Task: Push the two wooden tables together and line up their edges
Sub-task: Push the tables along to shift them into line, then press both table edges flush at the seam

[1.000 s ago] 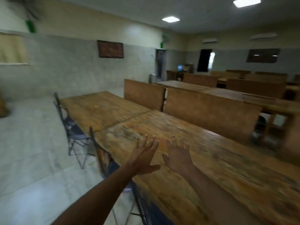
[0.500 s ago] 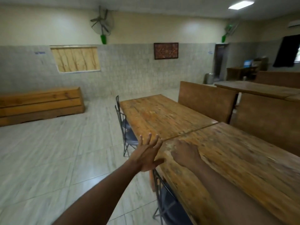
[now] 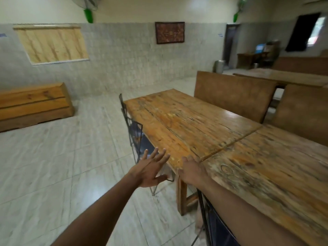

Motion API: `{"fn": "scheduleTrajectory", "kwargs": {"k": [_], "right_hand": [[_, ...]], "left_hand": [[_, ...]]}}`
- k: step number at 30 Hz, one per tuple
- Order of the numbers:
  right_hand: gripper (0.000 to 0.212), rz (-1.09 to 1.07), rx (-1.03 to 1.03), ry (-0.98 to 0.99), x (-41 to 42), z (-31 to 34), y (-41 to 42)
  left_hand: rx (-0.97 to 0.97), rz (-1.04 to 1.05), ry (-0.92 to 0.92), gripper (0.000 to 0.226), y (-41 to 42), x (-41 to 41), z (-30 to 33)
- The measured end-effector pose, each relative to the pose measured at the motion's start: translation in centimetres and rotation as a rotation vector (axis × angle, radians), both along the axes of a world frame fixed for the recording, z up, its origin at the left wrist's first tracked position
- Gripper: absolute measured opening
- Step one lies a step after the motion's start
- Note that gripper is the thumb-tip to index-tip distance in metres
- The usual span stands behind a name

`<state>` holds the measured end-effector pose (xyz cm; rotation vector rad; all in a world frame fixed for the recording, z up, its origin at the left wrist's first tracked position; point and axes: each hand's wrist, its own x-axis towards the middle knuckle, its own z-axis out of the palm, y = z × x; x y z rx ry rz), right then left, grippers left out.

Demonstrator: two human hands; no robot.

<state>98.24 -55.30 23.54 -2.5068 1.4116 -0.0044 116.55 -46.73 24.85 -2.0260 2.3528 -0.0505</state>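
Two worn wooden tables stand end to end. The far table runs away to the left and the near table fills the right foreground. A thin dark seam between them runs from the front edge toward the back right. My right hand lies palm down at the front corner where the tables meet, fingers curled over the near corner of the far table. My left hand hovers in the air just left of that corner, fingers spread, holding nothing.
A metal-framed chair is tucked under the far table's left side, and another chair sits under the near table by my right arm. Wooden bench backs stand behind the tables. A wooden box bench lines the far wall. Tiled floor spreads to the left.
My view has swung left and closer to the tables' joint. My right hand has settled onto the corner at the seam; my left hand stays open in the air beside it.
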Motion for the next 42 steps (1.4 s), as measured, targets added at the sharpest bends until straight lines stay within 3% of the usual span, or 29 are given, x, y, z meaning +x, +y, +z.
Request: {"fn": "scheduleTrajectory", "kwargs": {"k": [5,9,18,22,28,33,42], "right_hand": [[0.069,-0.071,0.039,-0.053,5.2,-3.1,-2.9],[0.076,-0.243,0.133,-0.065,8.0,-7.1,-6.9],[0.073,-0.650,0.256,-0.197,10.9,-17.1,-14.5],[0.064,-0.807,0.209,-0.206,10.8,-19.9,-16.2],[0.058,-0.937,0.068,-0.145,8.3,-23.0,-18.8],[0.055,-0.964,-0.075,-0.095,9.0,-25.6,-18.6],[0.053,-0.939,-0.139,-0.029,9.0,-26.7,-18.6]], "left_hand": [[0.102,-0.096,-0.008,0.107,-8.2,5.6,-1.1],[0.206,-0.296,-0.064,0.111,-15.5,6.1,-4.8],[0.426,-0.540,-0.181,0.117,-26.6,7.3,-12.9],[0.500,-0.667,-0.185,0.123,-30.7,7.7,-17.0],[0.503,-0.766,-0.153,0.145,-35.2,6.3,-22.5],[0.385,-0.821,-0.090,0.155,-35.9,6.8,-26.5],[0.374,-0.818,-0.078,0.161,-37.0,5.9,-27.5]]}}
